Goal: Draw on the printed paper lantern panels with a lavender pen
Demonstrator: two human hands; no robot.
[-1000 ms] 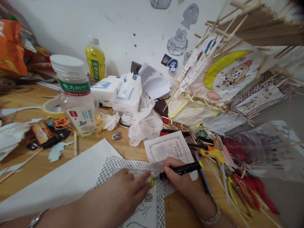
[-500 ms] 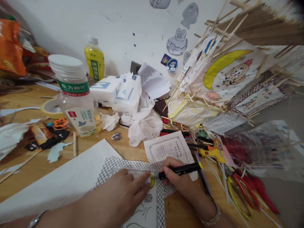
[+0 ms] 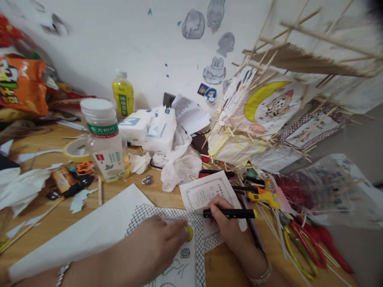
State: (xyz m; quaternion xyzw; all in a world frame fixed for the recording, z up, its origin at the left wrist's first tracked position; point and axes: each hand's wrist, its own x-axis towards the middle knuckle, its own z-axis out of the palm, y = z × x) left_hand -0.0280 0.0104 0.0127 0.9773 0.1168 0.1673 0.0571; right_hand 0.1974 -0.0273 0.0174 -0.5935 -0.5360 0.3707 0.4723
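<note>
My left hand (image 3: 158, 243) lies flat with its fingers stretched over a line drawing (image 3: 179, 266) on white paper with a crosshatched border. Beside its fingertips shows a small yellow-coloured patch (image 3: 190, 232). A black marker pen (image 3: 236, 213) with a yellow end is gripped in my right hand (image 3: 226, 225). The pen lies nearly level, its tip over the border, apart from the yellow patch. Under and behind that hand is a second sheet (image 3: 206, 188) with handwriting and a wavy frame. A large blank white sheet (image 3: 89, 235) extends left of the drawing.
A clear bottle (image 3: 103, 145) and tissue packs (image 3: 158, 127) stand behind. At right are a stick-built lantern frame (image 3: 269, 103) with drawn panels, a yellow glue gun (image 3: 263, 196) and red- and yellow-handled scissors (image 3: 308, 243). Tape (image 3: 70, 149) and paper scraps lie at left.
The marker's tip has moved right, away from the yellow patch, and the pen has levelled out. My left hand remains on the drawing. The camera view has shifted, so the background sits lower.
</note>
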